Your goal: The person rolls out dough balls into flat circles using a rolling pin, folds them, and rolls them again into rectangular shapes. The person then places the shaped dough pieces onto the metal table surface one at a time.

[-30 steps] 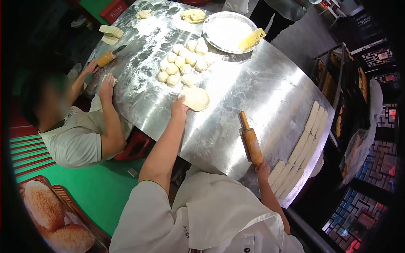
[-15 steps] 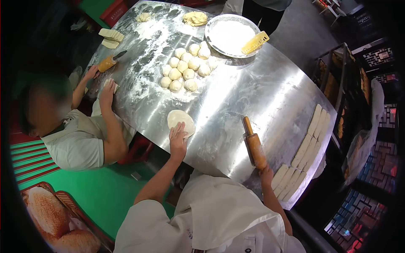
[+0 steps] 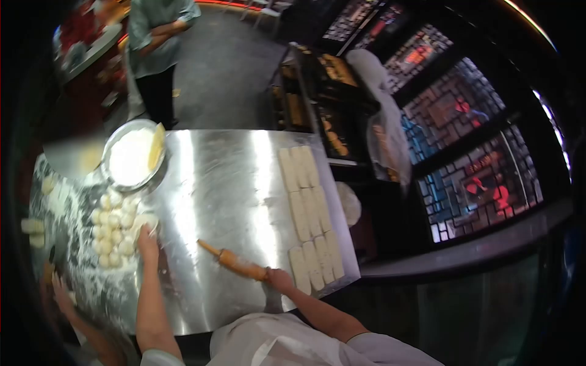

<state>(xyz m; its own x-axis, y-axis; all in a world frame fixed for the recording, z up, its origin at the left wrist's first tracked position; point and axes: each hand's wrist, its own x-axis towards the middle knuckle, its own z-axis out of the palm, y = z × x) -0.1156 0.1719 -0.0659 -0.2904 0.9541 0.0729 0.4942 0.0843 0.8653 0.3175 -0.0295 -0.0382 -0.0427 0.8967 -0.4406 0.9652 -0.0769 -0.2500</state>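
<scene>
My left hand reaches far forward and is closed on a flat dough round, right beside the cluster of dough balls. The near handle of the wooden rolling pin is in the grip of my right hand. The pin lies slanted over the steel table, its far handle pointing left and away from me.
A bowl of flour with a yellow scraper stands beyond the balls. Dough strips lie in rows at the right. A co-worker's hand is at the lower left. Another person stands behind the table. Racked trays stand back right.
The view has swung to the right. My left hand has moved forward with the dough round, up to the dough balls. My right hand still holds the rolling pin, which now lies more slanted.
</scene>
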